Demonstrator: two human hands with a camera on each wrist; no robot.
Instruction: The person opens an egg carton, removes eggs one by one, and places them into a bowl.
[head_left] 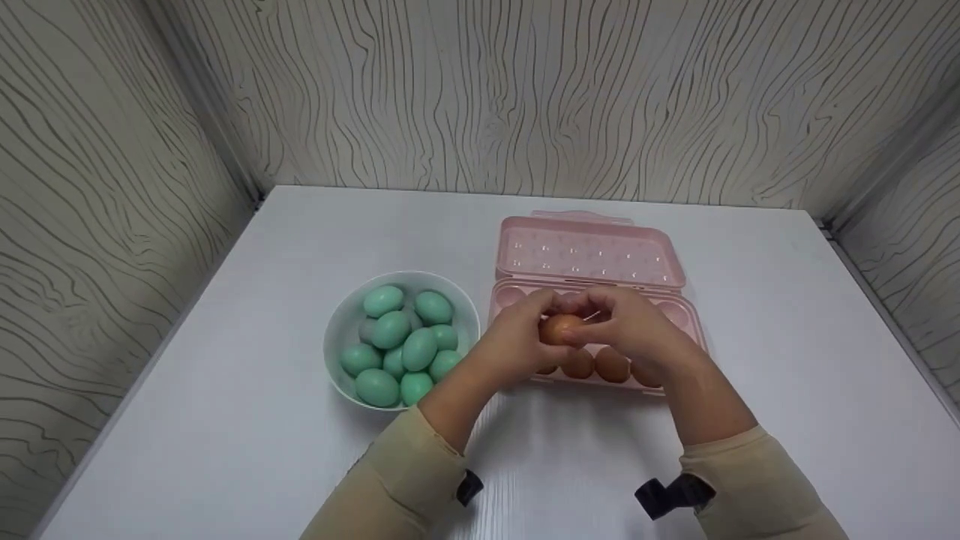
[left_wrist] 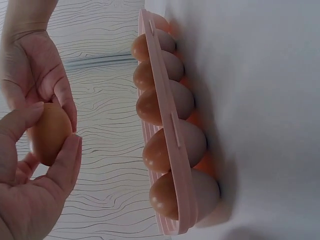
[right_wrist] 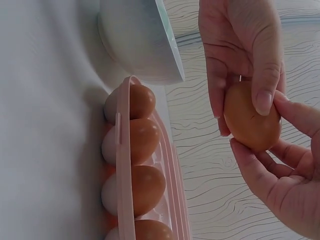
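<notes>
A brown egg (head_left: pixel 561 330) is held up between both hands above the pink egg carton (left_wrist: pixel 172 135). My left hand (head_left: pixel 514 341) grips it from the left, thumb and fingertips around the shell. From the right, the thumb and fingers of my right hand (head_left: pixel 637 326) pinch the same egg. A small dark mark shows on its shell (right_wrist: pixel 250 120) in the right wrist view. Below the hands, several brown eggs (head_left: pixel 613 364) stand upright in the carton's front row. Much of the back row is hidden behind the fingers.
The carton's lid (head_left: pixel 585 255) lies open toward the back wall. Left of the carton, a white bowl (head_left: pixel 330 330) holds several green eggs (head_left: pixel 420 349). Wood-patterned panels (head_left: pixel 495 97) enclose the white table (head_left: pixel 247 360) at the back and sides.
</notes>
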